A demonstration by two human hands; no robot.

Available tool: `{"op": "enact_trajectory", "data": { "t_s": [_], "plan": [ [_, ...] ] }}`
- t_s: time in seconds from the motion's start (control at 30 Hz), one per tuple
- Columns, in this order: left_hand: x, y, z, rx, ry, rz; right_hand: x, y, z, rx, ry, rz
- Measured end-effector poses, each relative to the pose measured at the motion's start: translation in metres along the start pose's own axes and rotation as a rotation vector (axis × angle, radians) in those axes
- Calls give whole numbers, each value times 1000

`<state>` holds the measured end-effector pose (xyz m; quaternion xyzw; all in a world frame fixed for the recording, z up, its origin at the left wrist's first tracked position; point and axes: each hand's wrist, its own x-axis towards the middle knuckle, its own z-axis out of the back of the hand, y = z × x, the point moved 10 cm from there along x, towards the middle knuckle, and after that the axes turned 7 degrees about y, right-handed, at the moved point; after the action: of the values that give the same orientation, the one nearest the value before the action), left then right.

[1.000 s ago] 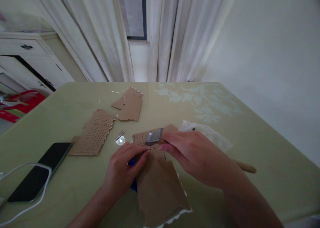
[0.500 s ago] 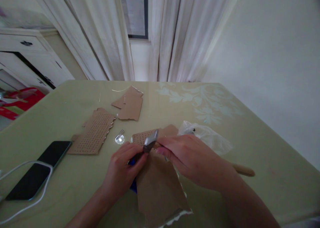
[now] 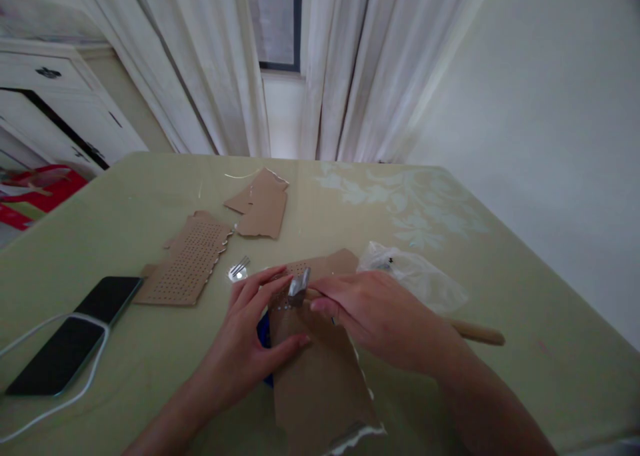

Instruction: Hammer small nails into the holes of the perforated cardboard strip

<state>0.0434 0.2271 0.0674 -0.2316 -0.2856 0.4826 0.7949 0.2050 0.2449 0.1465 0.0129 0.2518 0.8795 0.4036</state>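
Observation:
My right hand (image 3: pixel 380 316) is closed round a wooden-handled tool (image 3: pixel 475 333) whose metal head (image 3: pixel 299 287) rests on a brown cardboard sheet (image 3: pixel 320 383) punched with small holes at its far end. My left hand (image 3: pixel 250 339) lies flat on that sheet with fingers spread, pressing it to the table just left of the metal head. A blue object (image 3: pixel 264 333) shows partly under the sheet, beneath my left hand.
A second perforated cardboard piece (image 3: pixel 193 263) and plain cardboard scraps (image 3: pixel 263 209) lie farther out on the green table (image 3: pixel 525 296). Small metal bits (image 3: pixel 239 269) sit between them. Two phones (image 3: pixel 75 336) with a white cable lie at left, a clear plastic bag (image 3: pixel 415 276) at right.
The tool's metal head came down from a raised position onto the cardboard. My left hand went from a pinch near the head to lying flat on the sheet.

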Motion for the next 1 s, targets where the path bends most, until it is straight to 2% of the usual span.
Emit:
{"op": "enact_trajectory", "data": {
  "t_s": [0.07, 0.2, 0.37, 0.57, 0.73, 0.9, 1.0],
  "plan": [
    [-1, 0, 1, -2, -13, 1, 0, 1, 2, 17, -7, 12],
    [-2, 1, -2, -13, -13, 4, -6, 0, 14, 67, -116, 37],
    [-1, 4, -3, -37, -13, 8, 4, 0, -10, -28, 74, 15],
    [-1, 2, -3, -35, -9, 13, 2, 1, 4, 38, -44, 32],
    [-2, 2, -2, -48, -42, 12, 6, 1, -11, -12, 53, 47],
    [-3, 3, -3, -63, -40, 19, 6, 4, -2, 67, -36, 72],
    [-3, 3, -4, -82, -47, 22, 10, 4, -9, 62, 22, 61]
  ]
}}
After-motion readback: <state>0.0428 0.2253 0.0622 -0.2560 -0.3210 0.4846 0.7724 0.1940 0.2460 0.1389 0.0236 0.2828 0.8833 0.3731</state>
